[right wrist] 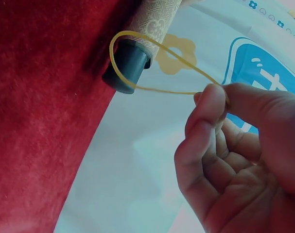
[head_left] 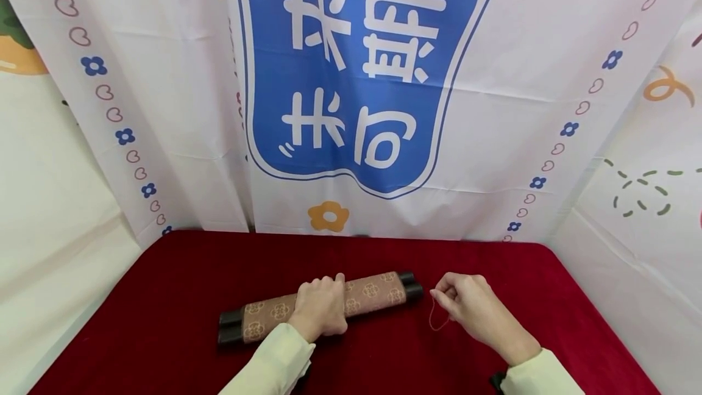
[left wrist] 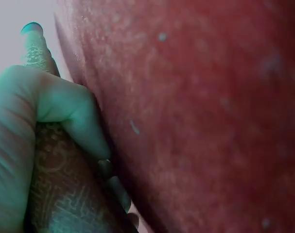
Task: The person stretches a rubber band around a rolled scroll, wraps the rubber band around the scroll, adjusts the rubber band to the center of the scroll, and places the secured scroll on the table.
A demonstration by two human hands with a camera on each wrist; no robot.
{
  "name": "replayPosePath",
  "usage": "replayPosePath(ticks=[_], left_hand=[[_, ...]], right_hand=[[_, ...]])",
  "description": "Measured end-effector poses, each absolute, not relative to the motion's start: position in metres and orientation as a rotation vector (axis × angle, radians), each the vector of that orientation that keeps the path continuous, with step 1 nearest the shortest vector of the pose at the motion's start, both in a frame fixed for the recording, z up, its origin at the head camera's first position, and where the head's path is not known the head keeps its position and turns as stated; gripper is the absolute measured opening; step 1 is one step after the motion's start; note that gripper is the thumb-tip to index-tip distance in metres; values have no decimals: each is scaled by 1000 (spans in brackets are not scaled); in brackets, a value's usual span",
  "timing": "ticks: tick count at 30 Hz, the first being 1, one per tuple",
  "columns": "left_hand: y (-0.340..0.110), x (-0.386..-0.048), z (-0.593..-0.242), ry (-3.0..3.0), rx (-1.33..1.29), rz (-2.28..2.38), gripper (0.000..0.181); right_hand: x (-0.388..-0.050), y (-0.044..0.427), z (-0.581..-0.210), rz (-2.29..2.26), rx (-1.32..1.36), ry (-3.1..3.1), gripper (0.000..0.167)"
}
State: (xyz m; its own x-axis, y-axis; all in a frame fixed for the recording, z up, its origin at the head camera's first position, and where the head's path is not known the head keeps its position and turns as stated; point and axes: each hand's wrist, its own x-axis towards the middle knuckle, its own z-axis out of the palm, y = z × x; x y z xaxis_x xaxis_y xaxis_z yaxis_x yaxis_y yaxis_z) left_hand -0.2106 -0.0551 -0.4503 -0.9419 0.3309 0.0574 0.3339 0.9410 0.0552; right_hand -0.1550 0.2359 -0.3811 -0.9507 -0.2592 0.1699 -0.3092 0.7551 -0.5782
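A rolled-up scroll (head_left: 378, 294) in brown patterned cloth, with paired black knobs at both ends, lies slantwise on the red table. Around its middle, my left hand (head_left: 320, 306) grips it with curled fingers; the left wrist view shows the thumb and fingers wrapped about the patterned roll (left wrist: 55, 160). Just past the scroll's right end, my right hand (head_left: 477, 306) pinches a thin yellow rubber band (right wrist: 112, 54) between thumb and fingertips. The band hangs as a loose loop, apart from the scroll in the head view. In the right wrist view it overlaps the black end knob (right wrist: 125, 68).
Red cloth covers the table (head_left: 164, 285). A white printed curtain (head_left: 493, 139) with a large blue sign rises behind the table's back edge. White cloth panels stand at the left and right sides.
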Motion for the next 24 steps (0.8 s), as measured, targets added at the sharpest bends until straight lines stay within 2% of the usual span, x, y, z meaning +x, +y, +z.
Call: replayPosePath(ticks=[24], left_hand=[[-73, -196, -434, -2976, -570, -91, 71]], right_hand=[[-170, 238, -379, 836, 483, -2892, 5]])
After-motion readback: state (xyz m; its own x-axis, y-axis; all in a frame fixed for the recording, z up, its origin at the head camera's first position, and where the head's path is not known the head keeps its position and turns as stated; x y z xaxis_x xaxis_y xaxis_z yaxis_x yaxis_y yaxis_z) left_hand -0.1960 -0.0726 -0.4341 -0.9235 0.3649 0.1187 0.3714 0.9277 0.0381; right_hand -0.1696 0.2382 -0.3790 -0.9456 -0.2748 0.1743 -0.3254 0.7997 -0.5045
